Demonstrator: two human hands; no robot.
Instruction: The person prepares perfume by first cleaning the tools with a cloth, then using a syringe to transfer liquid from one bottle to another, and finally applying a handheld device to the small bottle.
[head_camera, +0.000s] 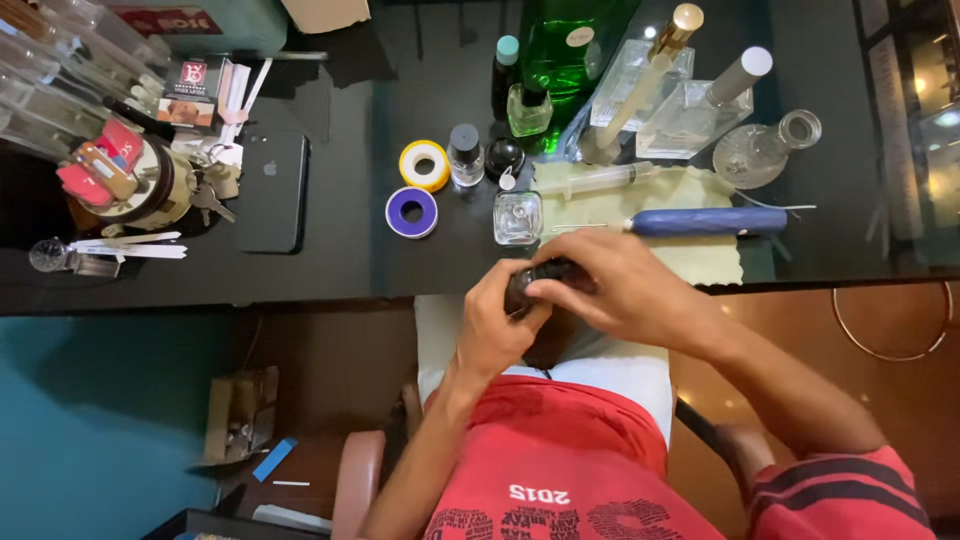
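Both hands meet at the near edge of a black counter (340, 270), closed around one small dark bottle (530, 282). My left hand (492, 325) grips it from below. My right hand (625, 290) covers its top, so most of the bottle is hidden. Just beyond the hands stands a small square clear glass bottle (518, 217). A yellowish cloth (690, 255) lies under my right hand, with a blue-handled tool (705, 221) and a plastic syringe (600, 180) on it.
Two tape rolls, yellow (424, 165) and purple (411, 212), sit left of the bottles. A black phone (271, 190), keys (212, 195) and a round tin (150, 185) lie further left. Tall glass bottles, a green one (565, 50) and a round flask (765, 150) stand at the back.
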